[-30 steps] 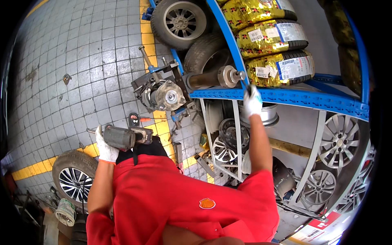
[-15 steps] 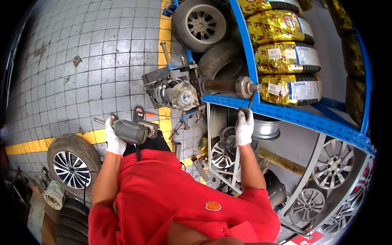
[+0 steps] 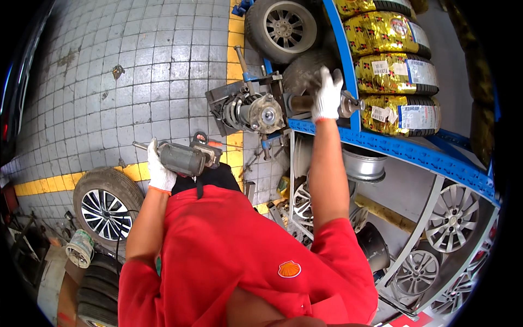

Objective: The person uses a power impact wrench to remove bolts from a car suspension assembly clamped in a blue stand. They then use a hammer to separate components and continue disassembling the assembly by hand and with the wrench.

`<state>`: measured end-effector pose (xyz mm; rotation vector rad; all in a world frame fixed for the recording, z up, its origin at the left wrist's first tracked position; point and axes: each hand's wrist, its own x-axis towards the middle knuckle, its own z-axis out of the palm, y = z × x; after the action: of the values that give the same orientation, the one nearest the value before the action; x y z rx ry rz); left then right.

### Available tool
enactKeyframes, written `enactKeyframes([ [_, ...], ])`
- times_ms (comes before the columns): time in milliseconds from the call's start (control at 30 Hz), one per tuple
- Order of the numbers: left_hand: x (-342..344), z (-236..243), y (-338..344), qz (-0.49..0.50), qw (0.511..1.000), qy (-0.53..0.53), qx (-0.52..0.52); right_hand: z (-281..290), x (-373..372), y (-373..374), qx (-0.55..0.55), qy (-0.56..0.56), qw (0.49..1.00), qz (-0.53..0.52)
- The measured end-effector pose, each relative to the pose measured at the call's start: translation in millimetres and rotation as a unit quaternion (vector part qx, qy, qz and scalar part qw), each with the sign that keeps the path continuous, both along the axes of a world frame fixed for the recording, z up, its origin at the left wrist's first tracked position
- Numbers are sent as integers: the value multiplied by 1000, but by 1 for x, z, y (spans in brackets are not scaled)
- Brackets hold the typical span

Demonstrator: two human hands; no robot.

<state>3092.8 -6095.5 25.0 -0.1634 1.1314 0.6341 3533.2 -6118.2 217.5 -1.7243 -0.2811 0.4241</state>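
My left hand (image 3: 159,173), in a white knit glove, is closed round a dark grey impact wrench (image 3: 183,159) held low before my body. The wrench's thin metal shaft points left. My gloved right hand (image 3: 328,98) is stretched forward over the brown cylinder (image 3: 300,103) of a spring compressor, near its metal end (image 3: 350,104). Its fingers point away from me and look spread, though their undersides are hidden. At the cylinder's left, a strut with a coil spring (image 3: 233,111) and a round worn top mount (image 3: 267,115) sits in the compressor.
A blue rack (image 3: 392,146) with gold-wrapped tyres (image 3: 396,73) stands at the right, alloy rims (image 3: 452,218) below it. A wheel (image 3: 282,30) leans behind the compressor. Another wheel (image 3: 106,212) lies on the tiled floor at left, near a bucket (image 3: 80,248).
My right hand has moved forward, from near a thin rod below the cylinder to over the cylinder. My left hand still holds the impact wrench. The whole view has shifted slightly.
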Motion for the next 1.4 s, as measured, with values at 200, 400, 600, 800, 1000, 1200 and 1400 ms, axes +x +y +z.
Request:
enactKeyframes([
  [200,-2,2,13,-5,1000,9,13,20,13,-54,-251,-124,945,167],
  [400,-15,20,26,-12,1000,21,-6,77,-18,-37,-649,-361,622,249],
  [600,-47,-4,31,-7,1000,-13,10,99,-29,-29,-614,-600,417,300],
  [800,-73,-22,38,14,1000,-6,-1,93,1,-16,-686,-430,463,362],
  [1000,-74,3,49,-13,1000,15,-2,79,61,24,-654,-457,518,309],
  [1200,-57,-4,38,29,995,90,34,56,165,39,-602,-179,756,184],
  [1400,-15,0,29,34,998,40,35,41,242,-47,-255,152,952,69],
])
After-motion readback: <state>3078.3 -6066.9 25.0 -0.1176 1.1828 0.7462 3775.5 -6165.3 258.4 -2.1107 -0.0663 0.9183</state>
